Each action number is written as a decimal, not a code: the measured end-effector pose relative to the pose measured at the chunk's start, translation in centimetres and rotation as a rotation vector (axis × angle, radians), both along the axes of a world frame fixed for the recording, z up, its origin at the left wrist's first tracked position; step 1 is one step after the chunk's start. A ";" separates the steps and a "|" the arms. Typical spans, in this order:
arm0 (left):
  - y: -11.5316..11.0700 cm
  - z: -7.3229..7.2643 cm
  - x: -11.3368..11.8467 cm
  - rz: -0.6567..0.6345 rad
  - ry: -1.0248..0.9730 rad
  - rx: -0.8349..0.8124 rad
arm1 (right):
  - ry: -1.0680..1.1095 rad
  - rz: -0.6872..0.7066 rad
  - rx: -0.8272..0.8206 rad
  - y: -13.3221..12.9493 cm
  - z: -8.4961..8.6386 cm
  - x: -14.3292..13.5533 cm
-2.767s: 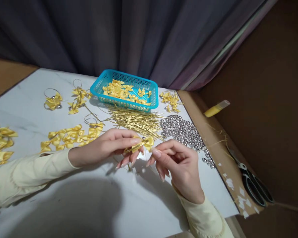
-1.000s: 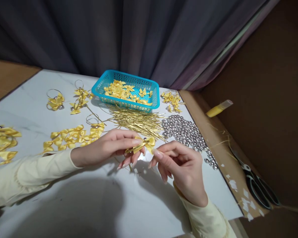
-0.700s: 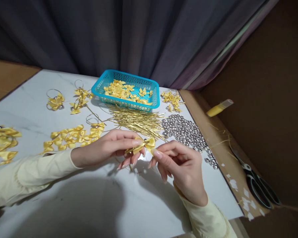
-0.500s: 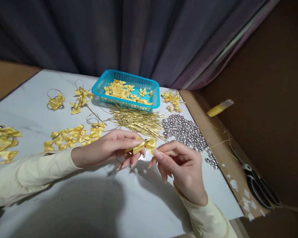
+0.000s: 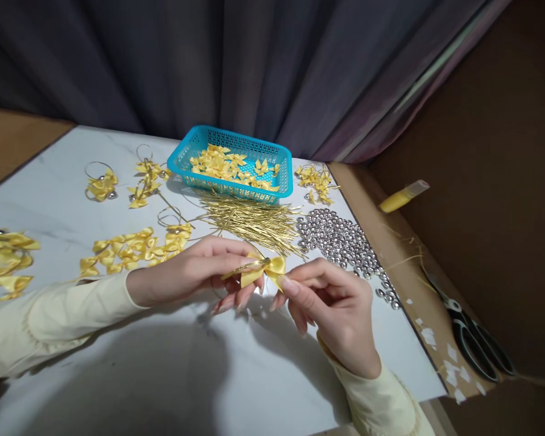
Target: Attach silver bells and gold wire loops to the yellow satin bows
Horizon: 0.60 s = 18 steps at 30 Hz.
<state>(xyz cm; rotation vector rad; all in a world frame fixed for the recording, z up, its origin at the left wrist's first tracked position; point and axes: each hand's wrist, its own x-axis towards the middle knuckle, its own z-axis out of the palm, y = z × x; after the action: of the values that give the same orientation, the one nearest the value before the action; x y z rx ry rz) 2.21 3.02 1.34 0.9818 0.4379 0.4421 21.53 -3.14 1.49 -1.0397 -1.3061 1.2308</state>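
Between my two hands, above the white table, is a yellow ribbon bow [image 5: 277, 266] with a gold tie wire [image 5: 243, 267] running out to its left. My left hand [image 5: 209, 266] is closed on the bow's left side and the wire, thumb on top. The thumb and forefinger of my right hand [image 5: 331, 303] pinch the lower right tail of the bow; its other fingers curl beneath. Just behind the hands lies a heap of gold wires [image 5: 249, 221]. Silver bells [image 5: 336, 239] are piled to the right of it.
A blue basket [image 5: 231, 184] of yellow bows stands at the back. Loose bows [image 5: 127, 249] lie left, with finished-looking bow loops [image 5: 102, 183] behind them. Scissors [image 5: 476, 342], paper scraps [image 5: 429, 336] and a yellow tube [image 5: 404, 196] are on the right.
The wire at the bow's left has swung slightly outward, and more of the bow's centre shows. Both hands stay almost in place, still holding the bow.
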 end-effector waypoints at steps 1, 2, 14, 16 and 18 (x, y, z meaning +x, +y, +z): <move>0.0 0.0 0.0 -0.001 0.004 0.002 | -0.001 0.002 0.001 0.0 0.0 0.0; 0.0 0.0 0.0 -0.002 0.006 0.008 | -0.005 0.005 0.005 0.0 -0.1 0.0; 0.2 0.5 0.0 -0.047 0.120 0.114 | -0.315 0.010 0.272 0.1 0.4 0.6; 0.2 0.6 0.0 -0.065 0.141 0.125 | -0.350 0.012 0.311 0.1 0.5 0.6; 0.2 0.8 0.0 -0.077 0.158 0.127 | -0.373 0.023 0.339 0.1 0.6 0.7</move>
<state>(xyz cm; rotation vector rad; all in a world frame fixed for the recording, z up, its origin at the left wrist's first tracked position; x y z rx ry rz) 2.25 3.22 2.10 1.1576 0.5170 0.3271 22.24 -3.06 2.05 -1.0356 -1.7471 0.8129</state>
